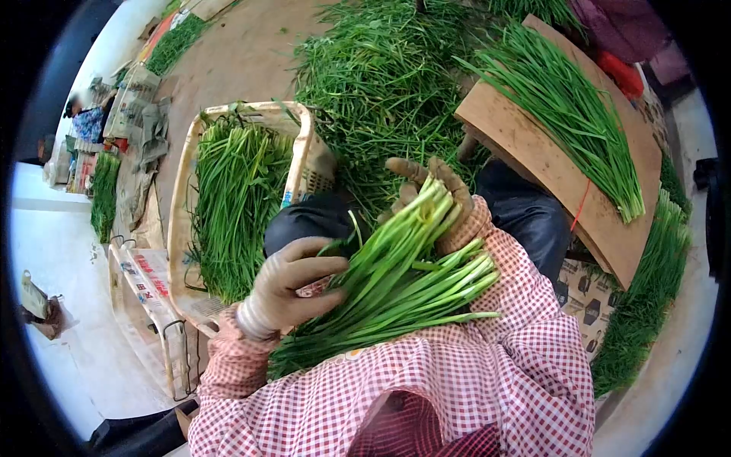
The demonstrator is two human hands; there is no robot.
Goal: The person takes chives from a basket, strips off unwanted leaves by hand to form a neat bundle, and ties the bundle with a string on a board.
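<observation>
My left hand (293,286), in a pale knitted glove, is beside the leafy part of a bunch of long green stalks (381,251). Its fingers are apart and their tips touch the leaves. My right hand (438,199), in a brown-stained glove, holds the pale stem ends of this bunch, which rest in the palm with some fingers raised behind them. More green stalks (426,293) lie across my lap below, pale ends to the right, against the red-and-white checked clothing.
A cream plastic crate (302,145) holding upright greens stands at left. Loose greens (381,84) are heaped ahead on the floor. At right, a brown board (525,145) bears another bunch. A white crate (145,282) is at far left; a person (87,122) is in the distance.
</observation>
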